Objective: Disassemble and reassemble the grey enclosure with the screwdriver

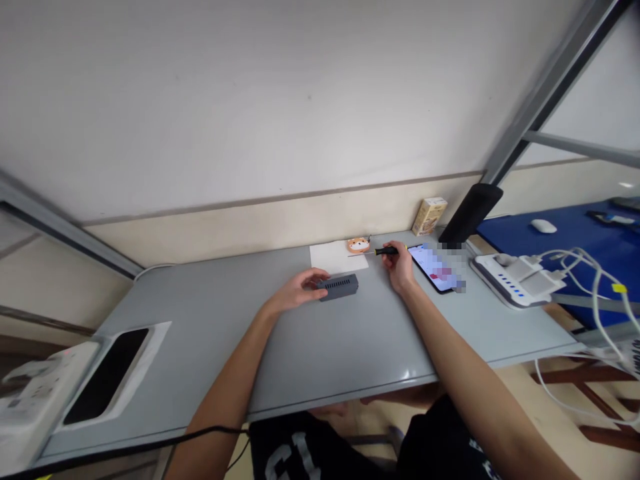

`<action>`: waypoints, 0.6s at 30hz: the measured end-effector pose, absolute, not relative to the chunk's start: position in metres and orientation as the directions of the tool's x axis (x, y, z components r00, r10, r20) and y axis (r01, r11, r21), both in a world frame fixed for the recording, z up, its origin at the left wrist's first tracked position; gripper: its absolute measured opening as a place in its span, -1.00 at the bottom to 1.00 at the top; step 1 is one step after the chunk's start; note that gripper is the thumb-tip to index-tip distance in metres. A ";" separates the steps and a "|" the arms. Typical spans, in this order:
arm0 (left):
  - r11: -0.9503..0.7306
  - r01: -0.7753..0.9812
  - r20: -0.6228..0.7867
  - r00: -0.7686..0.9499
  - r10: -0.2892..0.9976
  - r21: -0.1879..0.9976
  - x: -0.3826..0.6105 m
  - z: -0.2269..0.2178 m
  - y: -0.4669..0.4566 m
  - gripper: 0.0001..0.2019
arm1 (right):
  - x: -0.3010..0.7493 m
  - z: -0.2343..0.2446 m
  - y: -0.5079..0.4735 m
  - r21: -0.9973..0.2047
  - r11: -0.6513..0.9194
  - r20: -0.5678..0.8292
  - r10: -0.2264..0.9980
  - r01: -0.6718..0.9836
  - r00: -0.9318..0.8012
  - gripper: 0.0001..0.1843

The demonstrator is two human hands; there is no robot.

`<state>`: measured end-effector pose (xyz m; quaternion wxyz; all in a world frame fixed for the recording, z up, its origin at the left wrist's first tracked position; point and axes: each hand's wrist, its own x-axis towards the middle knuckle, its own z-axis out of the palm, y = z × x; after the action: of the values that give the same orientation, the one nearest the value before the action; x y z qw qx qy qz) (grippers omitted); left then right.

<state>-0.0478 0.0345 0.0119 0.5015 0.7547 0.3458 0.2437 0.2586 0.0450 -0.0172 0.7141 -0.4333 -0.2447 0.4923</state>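
My left hand [299,290] rests on the grey table [320,347], fingers curled round the left end of a small dark grey box [339,287] with a row of slots on its side. My right hand [399,265] is closed on a small screwdriver [385,251] with a black and yellow handle, its thin shaft pointing left over a white sheet of paper [337,257]. A small orange animal-shaped item [358,245] sits at the paper's far right corner.
A lit phone [434,268] lies right of my right hand. Behind it lean a black stand [470,215] and a small yellow carton [429,215]. A white charging hub [517,280] with cables sits at right. A dark phone [106,375] lies near left.
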 end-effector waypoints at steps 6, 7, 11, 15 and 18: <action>-0.281 0.284 0.011 0.685 0.729 0.917 -0.048 0.015 0.031 -0.45 | 0.260 -0.015 0.045 -0.886 0.170 -0.054 0.886 -0.432 0.461 -0.73; -0.273 0.287 0.002 0.686 0.727 0.918 -0.047 0.015 0.030 -0.43 | 0.260 -0.014 0.044 -0.892 0.175 -0.052 0.876 -0.416 0.480 -0.73; -0.233 0.304 -0.007 0.621 0.784 0.924 -0.041 0.005 0.030 -0.46 | 0.258 -0.011 0.044 -0.922 0.171 -0.063 0.819 -0.348 0.570 -0.73; -0.181 0.239 0.028 0.530 0.847 0.954 -0.034 -0.009 0.033 -0.49 | 0.259 -0.005 0.041 -0.932 0.271 0.032 0.720 -0.239 0.693 -0.73; -0.173 0.223 0.053 0.459 0.887 0.959 -0.029 -0.016 0.036 -0.52 | 0.262 0.004 0.029 -0.891 0.448 0.202 0.528 -0.068 0.825 -0.76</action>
<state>-0.0295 0.0356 -0.0160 0.5023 0.6909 0.4017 0.3302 0.2621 0.0294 0.0043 0.8184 -0.4926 -0.2332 0.1820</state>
